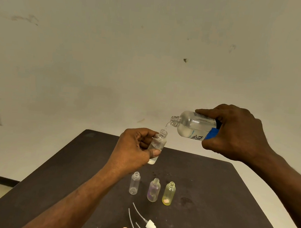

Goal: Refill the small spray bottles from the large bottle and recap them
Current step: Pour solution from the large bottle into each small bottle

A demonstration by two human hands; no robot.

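Head-worn camera looks forward and down, close over the dark table (212,190).

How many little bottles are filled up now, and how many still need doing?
None looks finished. Right now the right hand tips the large bottle and a thin stream runs into the small clear bottle held by the left hand. Left to do: three open small bottles standing on the table look unfilled, and the spray caps lie loose near the front edge, so every bottle still needs recapping.
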